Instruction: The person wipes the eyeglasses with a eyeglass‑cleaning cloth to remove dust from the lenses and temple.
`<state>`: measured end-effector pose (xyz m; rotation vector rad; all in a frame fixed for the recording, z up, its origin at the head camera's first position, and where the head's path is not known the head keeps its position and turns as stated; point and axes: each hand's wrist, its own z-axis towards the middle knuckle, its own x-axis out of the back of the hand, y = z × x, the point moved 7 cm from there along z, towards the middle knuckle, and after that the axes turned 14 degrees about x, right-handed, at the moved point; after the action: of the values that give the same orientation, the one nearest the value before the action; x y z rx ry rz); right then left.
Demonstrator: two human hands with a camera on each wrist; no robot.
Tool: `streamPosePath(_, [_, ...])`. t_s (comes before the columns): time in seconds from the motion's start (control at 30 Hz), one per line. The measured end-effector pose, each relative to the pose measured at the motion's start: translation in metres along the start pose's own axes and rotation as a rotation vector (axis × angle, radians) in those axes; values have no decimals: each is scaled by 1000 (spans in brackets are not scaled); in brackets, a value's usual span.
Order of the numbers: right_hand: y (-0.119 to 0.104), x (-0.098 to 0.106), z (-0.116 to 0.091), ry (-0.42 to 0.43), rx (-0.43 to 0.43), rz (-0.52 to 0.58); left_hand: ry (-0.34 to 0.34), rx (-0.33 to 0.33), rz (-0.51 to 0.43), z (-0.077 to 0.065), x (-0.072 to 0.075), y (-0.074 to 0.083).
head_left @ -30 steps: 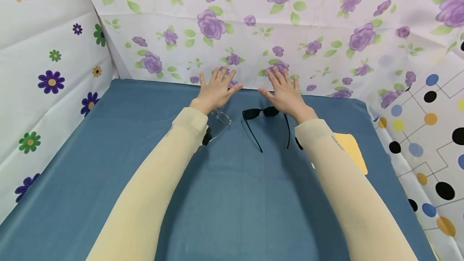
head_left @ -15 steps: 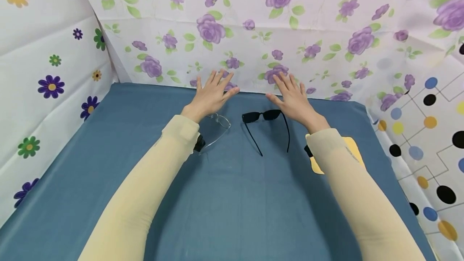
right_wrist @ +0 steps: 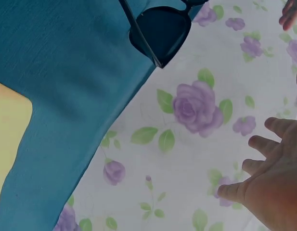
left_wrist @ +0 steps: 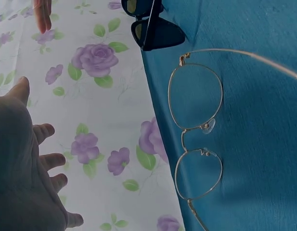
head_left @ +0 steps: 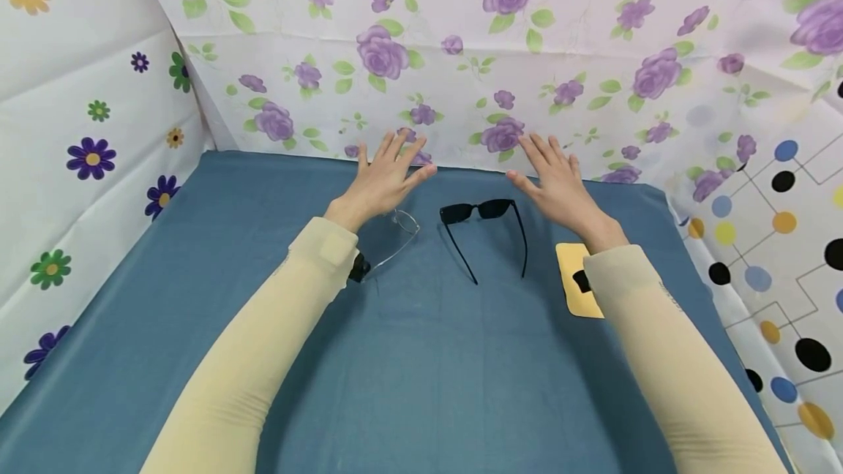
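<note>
Fingers spread and holding nothing, my left hand (head_left: 382,178) hovers above the far part of the table. Below its wrist lies a pair of thin gold wire-rimmed glasses (left_wrist: 183,139), partly hidden by the arm in the head view but seen with both round lenses in the left wrist view. My right hand (head_left: 558,185) is likewise spread and holds nothing, over the far right of the table. Between the two hands stand black sunglasses (head_left: 476,211), their temples unfolded toward me. A yellow cloth-like square (head_left: 573,291) lies under the right wrist, partly covered by the sleeve.
A blue cloth (head_left: 421,371) covers the table. Behind its far edge rises a white sheet with purple flowers (head_left: 382,53); a flowered sheet (head_left: 92,159) stands at the left and a dotted one (head_left: 784,291) at the right. A black wrist camera (head_left: 358,268) sits under the left cuff.
The right hand has moved to the right, away from the sunglasses, uncovering the left part of the yellow square. My left hand has shifted slightly left. The glasses and sunglasses stay in place.
</note>
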<state>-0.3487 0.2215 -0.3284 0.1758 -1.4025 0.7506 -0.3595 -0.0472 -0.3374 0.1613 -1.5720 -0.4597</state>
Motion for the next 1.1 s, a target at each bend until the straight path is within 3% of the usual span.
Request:
streamPosePath(0.83, [18, 14, -35, 17, -11, 7, -2, -84, 6, -14, -6, 21])
streamPosePath(1.1, [21, 14, -47, 32, 21, 37, -12, -89, 17, -22, -15, 25])
